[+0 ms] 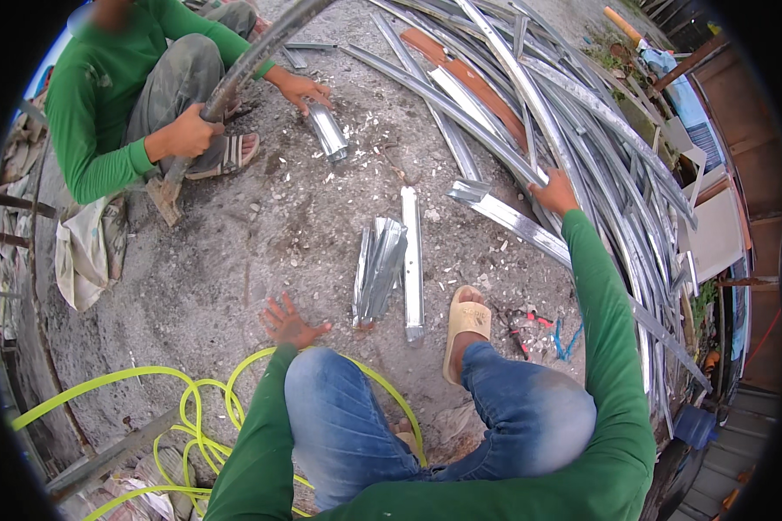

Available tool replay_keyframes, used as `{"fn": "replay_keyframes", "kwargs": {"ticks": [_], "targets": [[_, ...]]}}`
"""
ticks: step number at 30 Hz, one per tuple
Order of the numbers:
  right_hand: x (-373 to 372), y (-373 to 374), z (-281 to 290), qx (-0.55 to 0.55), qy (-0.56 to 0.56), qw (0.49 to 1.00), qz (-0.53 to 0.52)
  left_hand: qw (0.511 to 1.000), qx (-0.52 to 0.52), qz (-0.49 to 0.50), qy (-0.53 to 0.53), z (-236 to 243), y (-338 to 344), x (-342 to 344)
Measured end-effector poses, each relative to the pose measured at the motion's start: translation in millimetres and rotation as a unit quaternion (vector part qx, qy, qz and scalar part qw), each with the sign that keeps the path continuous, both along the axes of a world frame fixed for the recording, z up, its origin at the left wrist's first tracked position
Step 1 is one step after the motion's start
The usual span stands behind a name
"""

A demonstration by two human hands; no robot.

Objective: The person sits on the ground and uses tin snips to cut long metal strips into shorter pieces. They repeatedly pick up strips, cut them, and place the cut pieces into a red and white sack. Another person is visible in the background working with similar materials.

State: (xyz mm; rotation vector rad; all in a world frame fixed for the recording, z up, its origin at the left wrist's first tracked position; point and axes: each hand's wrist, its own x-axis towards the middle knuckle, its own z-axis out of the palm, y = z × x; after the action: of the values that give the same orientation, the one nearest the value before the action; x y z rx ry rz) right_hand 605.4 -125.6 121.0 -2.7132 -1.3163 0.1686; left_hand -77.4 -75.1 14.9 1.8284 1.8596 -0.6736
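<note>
My right hand reaches out to the pile at the right, its fingers closed on a long grey metal channel. Just below it, a bright metal strip with a folded end slants across the ground. My left hand is held low beside my knee, fingers spread and holding nothing. Between my hands lie a bundle of crumpled metal offcuts and a straight, short metal channel. At the upper left, a co-worker in green sleeves grips a long metal bar and touches a short metal piece.
Long metal channels heap up along the right, with brown strips among them. A yellow-green hose coils at lower left. Red-handled pliers and blue cord lie by my foot. White chips litter the rough ground.
</note>
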Motion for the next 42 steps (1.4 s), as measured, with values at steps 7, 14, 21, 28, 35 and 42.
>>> {"fn": "replay_keyframes", "kwargs": {"ticks": [7,14,21,28,35,42], "targets": [[47.6,-46.8,-65.5,-0.073,0.017,0.993,-0.088,1.000,0.012,0.003,-0.008,-3.9,-3.4,-6.8],[27.9,-34.6,-53.7,-0.207,0.005,0.971,-0.115,0.999,0.001,0.015,-0.033,-8.1,-0.4,-12.5],[33.6,-30.3,-45.4,-0.191,-0.020,0.981,-0.025,0.994,0.089,-0.014,-0.054,-46.8,-8.4,-30.8],[41.2,-16.9,3.3,-0.022,0.211,0.976,-0.059,1.000,0.020,0.008,-0.014,-21.4,0.1,-8.4],[-7.2,-84.3,1.2,0.018,0.387,0.921,-0.036,0.998,-0.038,0.029,-0.049,18.9,6.0,-5.8],[-101.8,-214.1,64.8,0.050,0.325,0.931,-0.157,0.991,-0.028,0.045,-0.120,24.5,-0.5,-26.5]]}}
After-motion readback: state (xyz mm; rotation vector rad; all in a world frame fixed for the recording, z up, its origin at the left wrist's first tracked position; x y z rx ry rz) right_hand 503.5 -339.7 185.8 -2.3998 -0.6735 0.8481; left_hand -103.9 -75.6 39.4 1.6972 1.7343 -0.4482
